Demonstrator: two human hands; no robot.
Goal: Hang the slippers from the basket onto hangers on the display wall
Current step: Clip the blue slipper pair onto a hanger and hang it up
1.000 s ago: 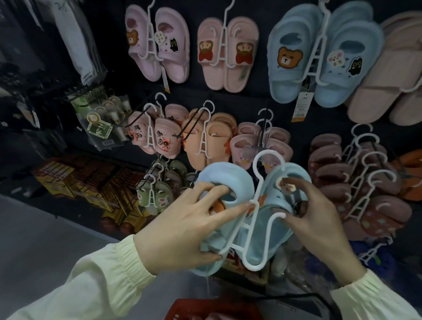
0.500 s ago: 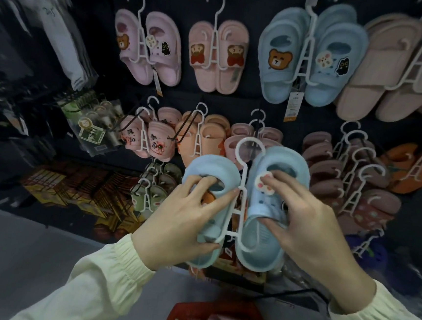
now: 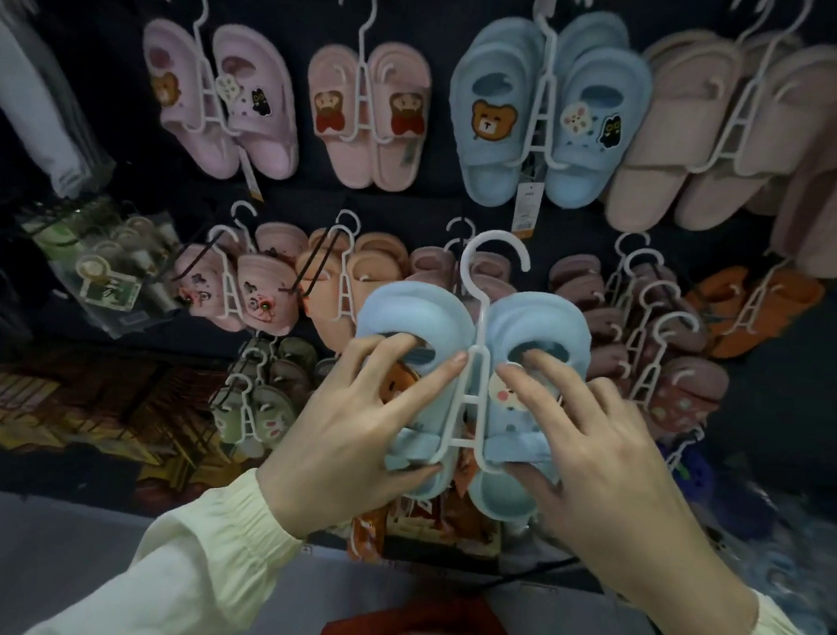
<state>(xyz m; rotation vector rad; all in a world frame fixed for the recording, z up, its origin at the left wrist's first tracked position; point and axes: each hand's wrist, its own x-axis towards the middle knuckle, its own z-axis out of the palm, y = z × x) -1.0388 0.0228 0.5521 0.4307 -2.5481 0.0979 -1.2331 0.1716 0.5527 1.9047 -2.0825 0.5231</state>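
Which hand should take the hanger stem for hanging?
Probably the left hand: holding the left slipper, its forefinger lies against the hanger stem; right hand fingers sit inside the right slipper.

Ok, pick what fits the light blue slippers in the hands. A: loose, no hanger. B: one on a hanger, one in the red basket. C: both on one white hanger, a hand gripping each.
C: both light blue slippers sit on the white hanger, the left hand gripping one and the right hand the other.
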